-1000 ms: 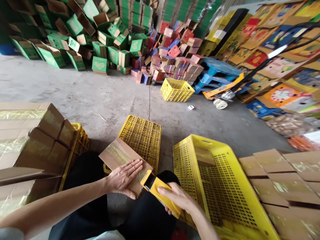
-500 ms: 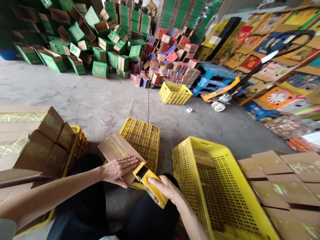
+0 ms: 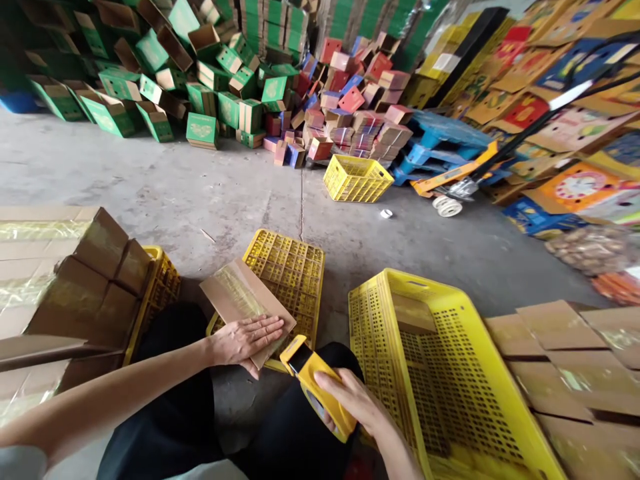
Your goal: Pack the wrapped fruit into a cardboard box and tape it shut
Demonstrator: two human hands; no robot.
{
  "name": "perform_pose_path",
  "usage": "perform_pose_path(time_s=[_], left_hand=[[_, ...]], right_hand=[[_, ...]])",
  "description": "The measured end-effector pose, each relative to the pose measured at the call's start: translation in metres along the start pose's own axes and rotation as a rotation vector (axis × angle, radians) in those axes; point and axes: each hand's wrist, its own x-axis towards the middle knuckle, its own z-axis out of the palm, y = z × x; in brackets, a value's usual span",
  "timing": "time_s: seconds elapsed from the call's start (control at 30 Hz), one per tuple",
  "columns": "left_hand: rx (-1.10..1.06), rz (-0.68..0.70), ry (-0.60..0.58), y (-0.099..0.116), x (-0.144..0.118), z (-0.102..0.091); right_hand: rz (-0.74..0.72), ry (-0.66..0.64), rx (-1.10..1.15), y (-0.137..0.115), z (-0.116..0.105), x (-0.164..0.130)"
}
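Observation:
My left hand (image 3: 247, 340) lies flat with fingers stretched out on a brown cardboard box (image 3: 250, 287), pressing near its close end. A strip of clear yellowish tape runs along the box's upper face. Under the box is an upturned yellow plastic crate (image 3: 295, 270), its grid base facing up. In my right hand (image 3: 350, 393) is a yellow tape dispenser (image 3: 320, 387), gripped round its body, with the head pointing at the box's near end. A small gap shows between dispenser and box.
To the right stands a deep yellow crate (image 3: 450, 360) with a cardboard box (image 3: 413, 313) inside. Taped boxes are stacked at left (image 3: 75, 287) and right (image 3: 565, 360). Farther off are a small yellow crate (image 3: 357, 180), a pallet jack (image 3: 460, 177) and heaped green cartons (image 3: 203, 130).
The tape dispenser in my right hand has moved back and to the right, away from the box's edge. My left hand stays flat on the box. The view has shifted slightly.

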Motion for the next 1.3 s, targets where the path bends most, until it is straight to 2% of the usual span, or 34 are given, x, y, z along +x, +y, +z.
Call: perform_pose_path(time_s=[0.17,0.33,0.5,0.83,1.07,1.2,1.3], left_hand=[[-0.043,-0.009,-0.005,0.002,0.000,-0.004],[-0.086,-0.010,-0.026,0.016,0.010,-0.013],[-0.070,-0.044,-0.022,0.028,0.018,-0.012],[-0.048,-0.053,-0.018,0.025,0.017,-0.005],[-0.098,-0.019,-0.061,0.025,0.017,-0.014],[-0.115,-0.096,-0.033,0.025,0.015,-0.013],[-0.078,-0.258,0.049,0.011,0.010,-0.013]], right_hand=[[-0.026,-0.007,-0.002,0.003,0.001,-0.005],[-0.049,-0.001,0.009,0.005,0.003,-0.003],[-0.091,-0.013,0.025,0.010,0.006,-0.001],[-0.067,-0.040,0.029,0.033,-0.006,-0.009],[-0.046,-0.059,-0.027,0.028,-0.002,0.016],[-0.057,-0.090,-0.021,0.019,0.006,0.030],[-0.075,-0.108,-0.020,0.018,0.009,0.035]])
